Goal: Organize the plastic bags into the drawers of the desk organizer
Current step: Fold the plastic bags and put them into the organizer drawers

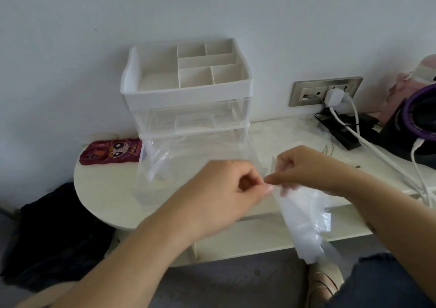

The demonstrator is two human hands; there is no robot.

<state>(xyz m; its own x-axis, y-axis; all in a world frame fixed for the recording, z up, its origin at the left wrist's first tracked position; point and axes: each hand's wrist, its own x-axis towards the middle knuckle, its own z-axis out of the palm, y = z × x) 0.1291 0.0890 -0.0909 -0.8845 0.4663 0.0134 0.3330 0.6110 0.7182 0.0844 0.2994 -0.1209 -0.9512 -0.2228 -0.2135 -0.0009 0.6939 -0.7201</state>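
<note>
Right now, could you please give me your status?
Holding bag, left hand and right hand pinching. Ahead, lower drawer pulled out. Path looks clear.

A thin plastic bag (304, 215) is pinched at its top edge by the left hand (226, 189) and the right hand (306, 166), its length hanging below the desk (103, 189) edge. Behind them, the white desk organizer (186, 90) is set against the wall, its lower clear drawer (188, 166) apparently pulled out. A red phone case (111, 151) is laid beside it.
</note>
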